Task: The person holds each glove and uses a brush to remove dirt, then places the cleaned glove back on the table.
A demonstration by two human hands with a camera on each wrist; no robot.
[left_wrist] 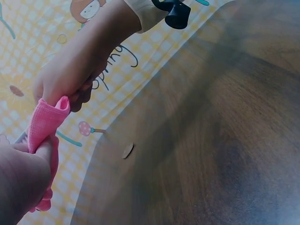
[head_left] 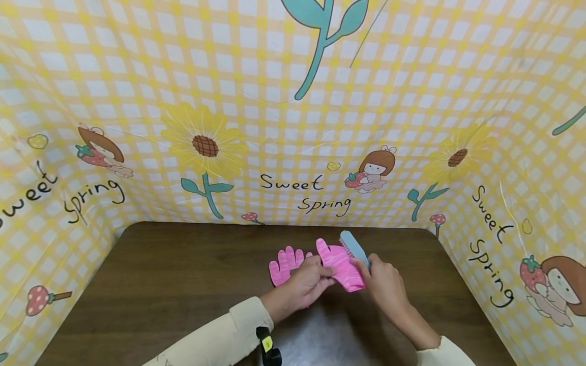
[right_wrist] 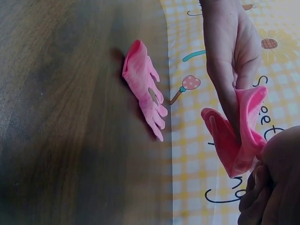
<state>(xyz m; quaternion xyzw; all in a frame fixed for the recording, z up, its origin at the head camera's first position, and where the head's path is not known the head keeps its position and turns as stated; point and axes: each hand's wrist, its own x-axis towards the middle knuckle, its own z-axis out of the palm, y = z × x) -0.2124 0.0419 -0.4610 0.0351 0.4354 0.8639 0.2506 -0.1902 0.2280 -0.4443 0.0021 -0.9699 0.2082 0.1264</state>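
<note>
A pink streaked glove is held up above the table, its cuff standing open in the right wrist view. My left hand pinches it at one side, the thumb lying over the fabric. My right hand grips a light-blue brush by its handle; the bristles face the glove's far edge. Whether they touch it is hard to tell. In the left wrist view the brush is mostly hidden behind the glove. A second pink glove lies on the table beyond my left hand, fingers pointing away.
The brown wooden table ends at a yellow checked cloth that rises at the back and both sides. A small oval brown piece shows against the tabletop in the left wrist view. My left sleeve carries a black camera.
</note>
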